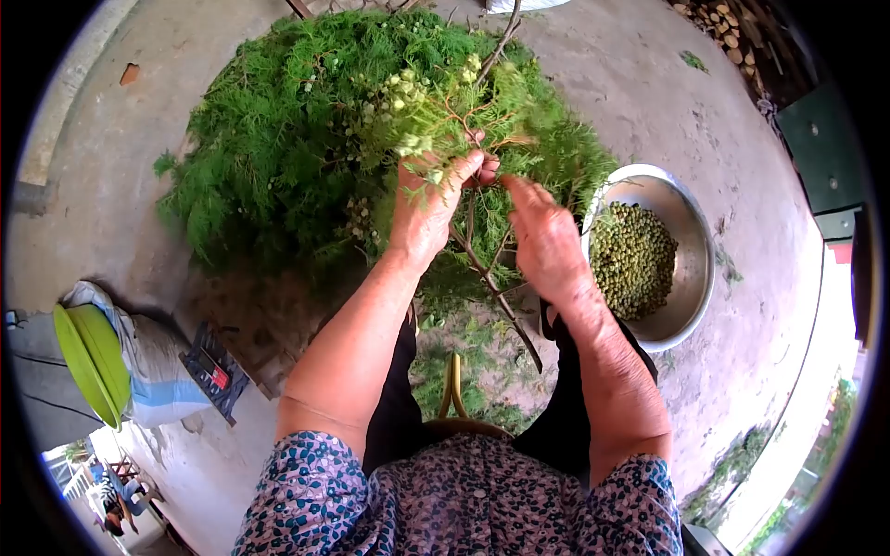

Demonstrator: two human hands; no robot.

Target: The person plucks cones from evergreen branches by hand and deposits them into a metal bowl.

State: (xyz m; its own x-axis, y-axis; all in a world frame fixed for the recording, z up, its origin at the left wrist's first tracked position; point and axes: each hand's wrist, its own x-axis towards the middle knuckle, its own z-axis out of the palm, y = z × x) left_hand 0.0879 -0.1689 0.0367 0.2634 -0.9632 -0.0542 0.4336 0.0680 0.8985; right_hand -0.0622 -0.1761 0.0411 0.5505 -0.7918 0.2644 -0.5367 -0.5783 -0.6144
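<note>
A leafy green branch (477, 259) with a bare brown stem and pale green cones hangs between my hands. My left hand (434, 199) is closed around its upper part, thumb and fingers pressed on the twigs. Just to the right, my right hand (540, 222) is closed at the branch, its fingertips near my left fingers; what it pinches is too small to make out. Behind and beneath both hands lies a large pile of green foliage (269, 148). A metal basin (691, 278) stands to the right of my right hand, holding many small green cones (633, 259).
At the left, a lime-green basin (93, 357) leans against a white sack (158, 371). Firewood (728, 32) and a dark green cabinet (820, 148) are at the upper right. Another person (120, 500) appears far off at the lower left. Leaf scraps litter the floor.
</note>
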